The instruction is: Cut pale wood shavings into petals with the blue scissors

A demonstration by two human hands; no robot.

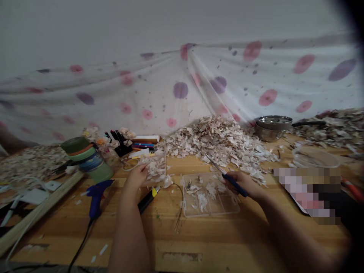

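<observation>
My left hand is at the near left corner of a clear box filled with pale flakes. Its fingers are drawn together, and whatever they may hold is too small to make out. In my right hand is a slim tool with a dark blue handle and a long thin metal end, which points up and left towards the large pile of dry, papery flakes. Below that tool lies a clear compartment tray with several whitish flakes in it.
A blue glue gun and a green bottle stand at left, beside a wooden strip. Between my arms lie a yellow-black cutter and a thin wire. Metal bowls and a clear round lid are at right.
</observation>
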